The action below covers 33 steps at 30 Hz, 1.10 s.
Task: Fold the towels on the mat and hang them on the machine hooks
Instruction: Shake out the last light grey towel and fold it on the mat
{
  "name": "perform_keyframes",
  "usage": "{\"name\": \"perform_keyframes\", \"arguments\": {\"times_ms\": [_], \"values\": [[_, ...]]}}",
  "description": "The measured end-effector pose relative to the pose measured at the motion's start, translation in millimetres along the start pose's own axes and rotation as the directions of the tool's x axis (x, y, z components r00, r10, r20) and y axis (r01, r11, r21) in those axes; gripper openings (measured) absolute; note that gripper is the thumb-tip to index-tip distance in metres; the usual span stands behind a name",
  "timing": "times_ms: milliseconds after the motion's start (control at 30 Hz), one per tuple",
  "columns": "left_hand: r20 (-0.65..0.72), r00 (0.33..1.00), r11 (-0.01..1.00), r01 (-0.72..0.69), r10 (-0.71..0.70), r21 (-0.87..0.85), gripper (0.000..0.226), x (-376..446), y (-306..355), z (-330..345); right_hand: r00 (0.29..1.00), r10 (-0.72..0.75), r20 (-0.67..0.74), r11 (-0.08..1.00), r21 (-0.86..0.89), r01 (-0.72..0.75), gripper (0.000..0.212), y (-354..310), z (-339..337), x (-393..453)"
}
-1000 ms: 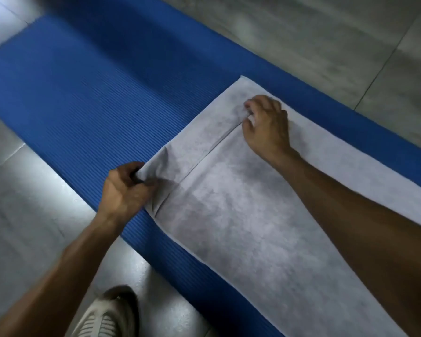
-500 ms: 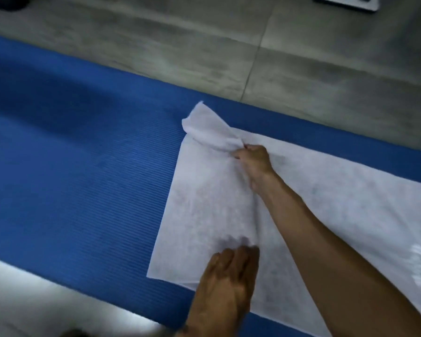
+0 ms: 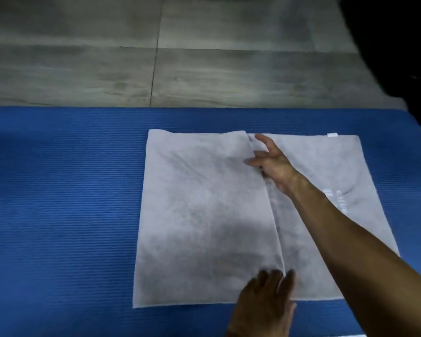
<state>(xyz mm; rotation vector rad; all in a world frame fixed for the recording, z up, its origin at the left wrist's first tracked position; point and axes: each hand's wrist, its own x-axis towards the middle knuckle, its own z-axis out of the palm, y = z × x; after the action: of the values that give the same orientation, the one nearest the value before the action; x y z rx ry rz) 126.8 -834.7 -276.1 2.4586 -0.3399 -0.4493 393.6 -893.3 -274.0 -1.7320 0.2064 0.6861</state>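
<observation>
A pale grey towel [image 3: 199,210] lies flat on the blue ribbed mat [image 3: 58,203]. Its left part is folded over to the right, and the folded edge runs from the far side down to the near side. My right hand [image 3: 270,164] rests with spread fingers on the far end of that edge. At the near end, my left hand [image 3: 265,302] lies with straight fingers on the same edge. A small white tag [image 3: 332,135] shows at the towel's far right corner. No hooks are in view.
Grey floor tiles [image 3: 204,69] lie beyond the mat's far edge. A large dark shape [image 3: 404,57] fills the upper right corner, next to the mat's right end. Bare blue mat stretches to the left of the towel.
Both hands carried the towel's left end over to the right and laid it down. They went from pinching the corners to resting flat on the folded edge. The view swung round.
</observation>
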Motion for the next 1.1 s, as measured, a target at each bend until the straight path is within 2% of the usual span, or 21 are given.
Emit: {"name": "perform_keyframes", "arguments": {"times_ms": [67, 133, 200, 267, 333, 400, 433, 500, 600, 633, 667, 733, 800, 900, 967, 1033, 1100], "values": [[-0.017, 0.999, 0.999, 0.033, -0.032, 0.03, 0.038, -10.3, -8.2, -12.6, 0.996, -0.065, 0.068, 0.995, -0.072, 0.07, 0.06, -4.2, 9.0, 8.4], [-0.175, 0.984, 0.999, 0.041, -0.036, 0.026, 0.028, -25.0, -31.9, -14.6, 0.996, -0.065, 0.068, 0.988, -0.135, 0.074, 0.057, -3.6, 16.6, 15.3], [-0.35, 0.934, 0.997, 0.07, -0.074, -0.023, 0.028, -43.2, -60.2, -18.2, 0.996, -0.086, -0.014, 0.991, -0.102, 0.085, 0.057, 1.2, 15.6, 21.6], [-0.479, 0.87, 0.99, 0.142, -0.114, 0.022, 0.028, -64.1, -86.7, -18.4, 0.99, -0.115, -0.083, 0.992, -0.057, 0.111, 0.059, 5.5, 10.4, 20.2], [-0.517, 0.819, 0.945, 0.322, -0.247, 0.059, 0.032, -84.1, -105.9, -22.5, 0.976, -0.124, -0.178, 0.991, -0.071, 0.113, 0.063, 8.3, 9.8, 11.6], [-0.521, 0.712, 0.838, 0.546, -0.471, -0.012, 0.043, -101.3, -121.3, -25.8, 0.917, -0.261, -0.301, 0.945, -0.274, 0.179, 0.061, 9.0, 22.2, 1.6], [-0.507, 0.646, 0.776, 0.627, -0.57, -0.075, 0.048, -107.6, -126.2, -25.3, 0.879, -0.367, -0.305, 0.878, -0.427, 0.219, 0.057, 7.6, 33.8, -3.5], [-0.477, 0.528, 0.676, 0.705, -0.703, -0.214, 0.055, -117.2, -130.9, -21.5, 0.836, -0.518, -0.18, 0.707, -0.64, 0.301, 0.041, 3.8, 72.5, -9.8], [-0.377, 0.361, 0.518, 0.68, -0.853, -0.519, 0.045, -119.5, -128.1, -26.1, 0.871, -0.491, 0.024, 0.609, -0.705, 0.363, 0.01, -4.4, 142.5, -12.2], [-0.317, 0.306, 0.44, 0.672, -0.898, -0.595, 0.041, -120.6, -128.4, -28.7, 0.885, -0.46, 0.071, 0.577, -0.734, 0.359, 0.013, -7.4, 166.0, -12.5], [-0.269, 0.277, 0.386, 0.666, -0.922, -0.638, 0.033, -121.2, -128.3, -31.4, 0.895, -0.429, 0.118, 0.512, -0.785, 0.349, 0.024, -9.7, 186.2, -12.4], [-0.234, 0.271, 0.357, 0.633, -0.934, -0.687, 0.017, -124.5, -129.7, -37.9, 0.91, -0.366, 0.195, 0.354, -0.875, 0.33, 0.038, -11.8, 220.2, -14.0], [-0.22, 0.266, 0.335, 0.547, -0.939, -0.768, 0.02, -127.8, -134.1, -38.8, 0.912, -0.338, 0.23, 0.274, -0.903, 0.33, 0.031, -15.2, 241.9, -13.9], [-0.086, 0.265, 0.182, 0.363, -0.96, -0.914, 0.027, -133.1, -139.5, -36.1, 0.944, -0.264, 0.199, 0.29, -0.917, 0.274, 0.015, -24.2, 257.6, -8.5], [-0.042, 0.28, 0.127, 0.291, -0.959, -0.948, 0.029, -138.2, -138.3, -35.8, 0.967, -0.2, 0.159, 0.363, -0.904, 0.224, 0.021, -28.6, 265.1, -4.3], [-0.046, 0.233, 0.101, 0.228, -0.971, -0.969, 0.024, -149.2, -143.3, -41.0, 0.972, -0.185, 0.147, 0.433, -0.876, 0.215, 0.029, -30.0, 278.0, -1.2], [-0.102, 0.155, 0.128, 0.173, -0.983, -0.976, 0.019, -163.3, -156.5, -48.5, 0.963, -0.207, 0.17, 0.504, -0.826, 0.254, 0.03, -30.5, 298.2, 0.8]]}}
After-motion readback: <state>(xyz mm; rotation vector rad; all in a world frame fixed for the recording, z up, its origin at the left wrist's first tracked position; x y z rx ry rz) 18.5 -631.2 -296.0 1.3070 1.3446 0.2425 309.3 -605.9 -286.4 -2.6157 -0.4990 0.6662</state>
